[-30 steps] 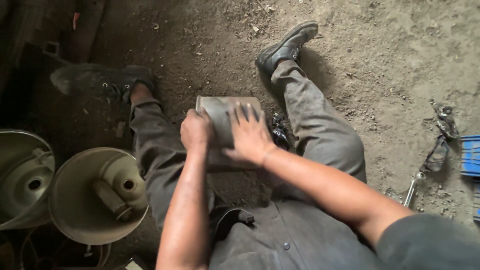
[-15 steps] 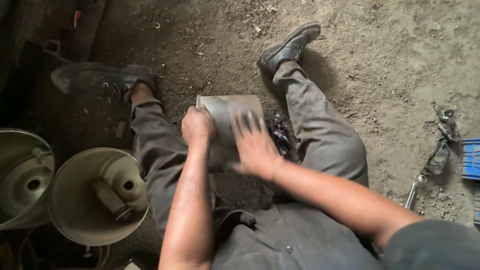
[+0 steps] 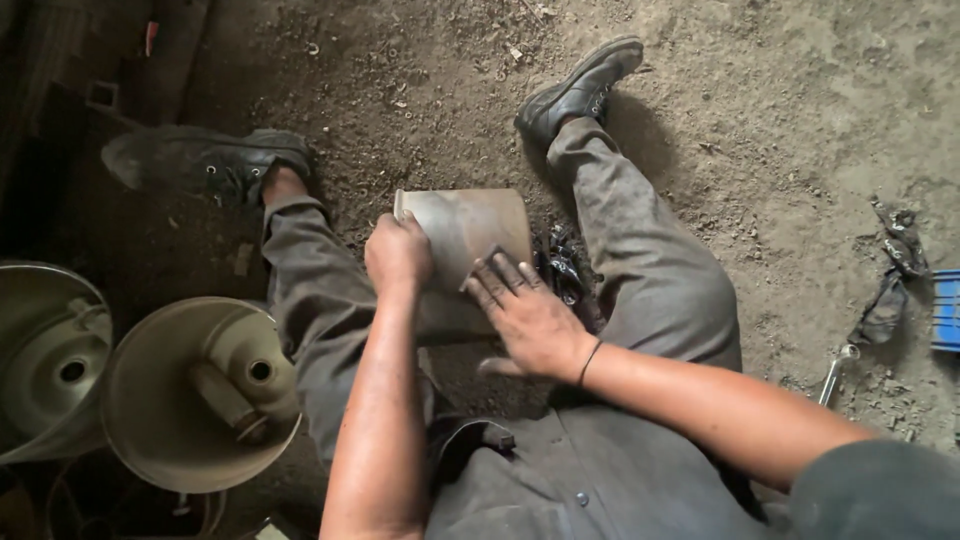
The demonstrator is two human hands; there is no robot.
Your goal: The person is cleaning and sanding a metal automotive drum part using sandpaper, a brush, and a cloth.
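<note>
Left hand (image 3: 397, 255) is clamped on the left edge of the grey metal sheet piece (image 3: 468, 235), held between the knees above the dirt floor (image 3: 800, 120). Right hand (image 3: 528, 310) lies flat, fingers spread, on its lower face. Risk: the bare palm sliding onto a raw edge could be cut; a loose grip could drop it.

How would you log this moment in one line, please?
left hand grips metal piece | right hand flat on it | dirt floor
</note>
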